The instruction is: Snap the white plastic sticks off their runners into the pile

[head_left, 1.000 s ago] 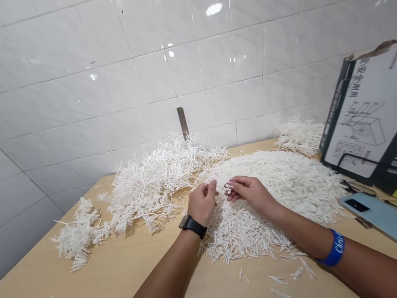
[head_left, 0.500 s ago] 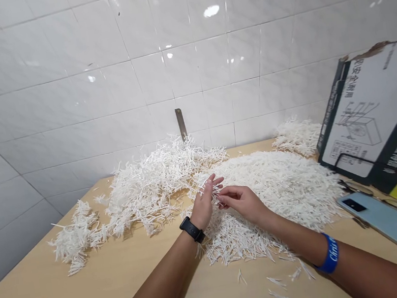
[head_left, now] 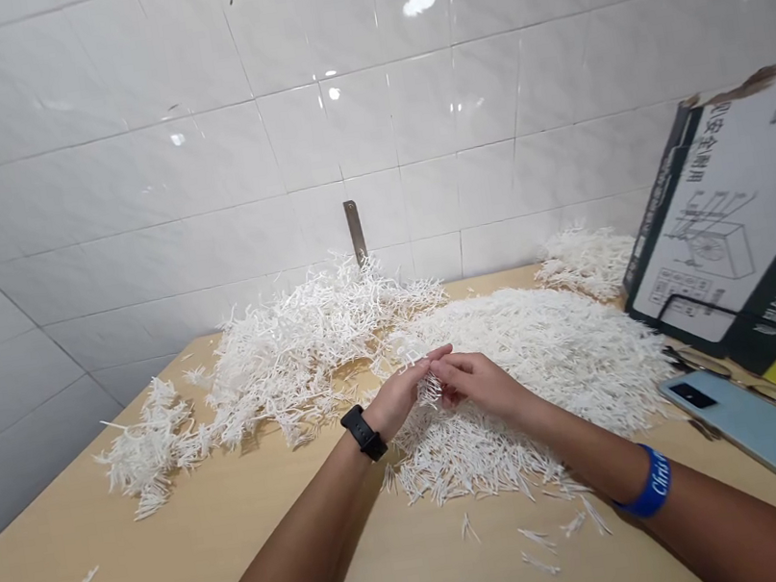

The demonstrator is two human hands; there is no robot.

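My left hand (head_left: 400, 398), with a black smartwatch (head_left: 364, 433) on its wrist, and my right hand (head_left: 479, 382), with a blue wristband (head_left: 652, 482), meet above a wide pile of thin white sticks (head_left: 552, 364). A small bunch of white sticks (head_left: 432, 389) sits between them, pinched in my right fingers. My left fingers reach across it, but I cannot tell whether they grip it. A looser heap of sticks (head_left: 310, 351) lies to the left of the main pile.
The pale wood table (head_left: 181, 565) meets a white tiled wall (head_left: 333, 114) with a metal strip (head_left: 355, 233). A printed cardboard box (head_left: 729, 230) leans at the right, beside a pale blue phone (head_left: 775, 437). Stray sticks lie near the front.
My hands have drawn closer together, and my left fingers now reach across the small bunch. The view has shifted slightly.
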